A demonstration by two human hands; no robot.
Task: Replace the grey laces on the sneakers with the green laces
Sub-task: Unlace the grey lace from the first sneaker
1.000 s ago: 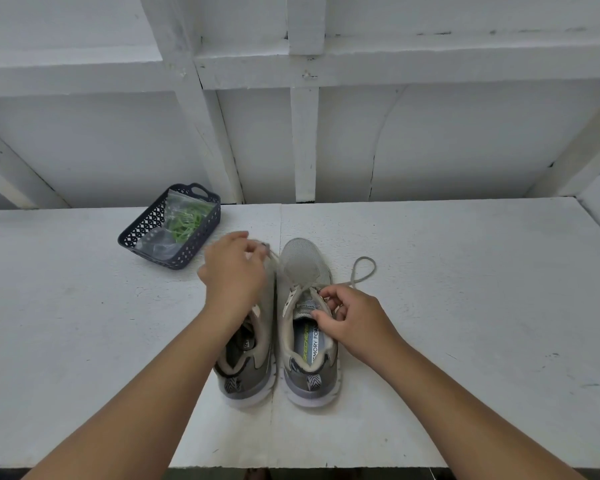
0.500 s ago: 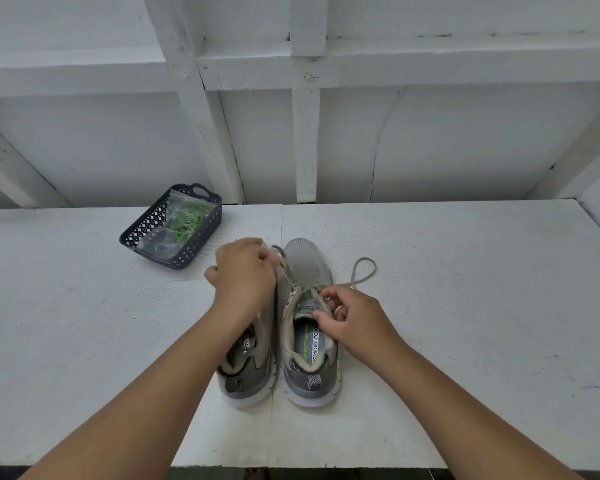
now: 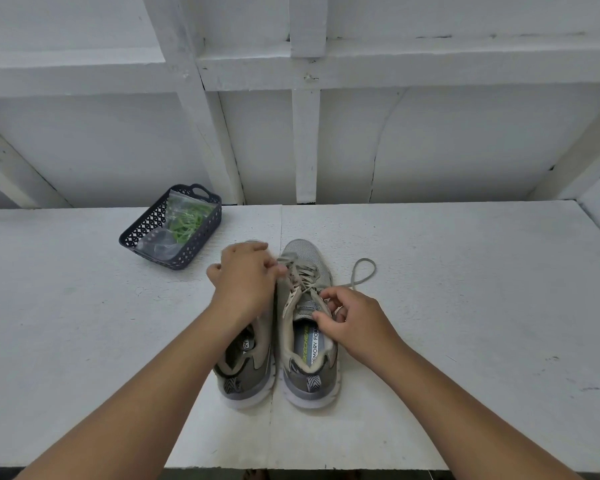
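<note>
While the grey lace [image 3: 300,277] of the right sneaker [image 3: 307,327] is pinched by the left hand [image 3: 245,280] and right hand [image 3: 352,323], it could probably get jammed in an eyelet if yanked, green laces [image 3: 187,221] being left bagged in the basket [image 3: 170,228].

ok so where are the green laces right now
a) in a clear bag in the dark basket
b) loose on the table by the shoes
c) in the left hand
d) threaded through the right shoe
a: the green laces sit inside a clear bag in the dark basket, back left on the table, apart from the shoes and both hands.
</note>
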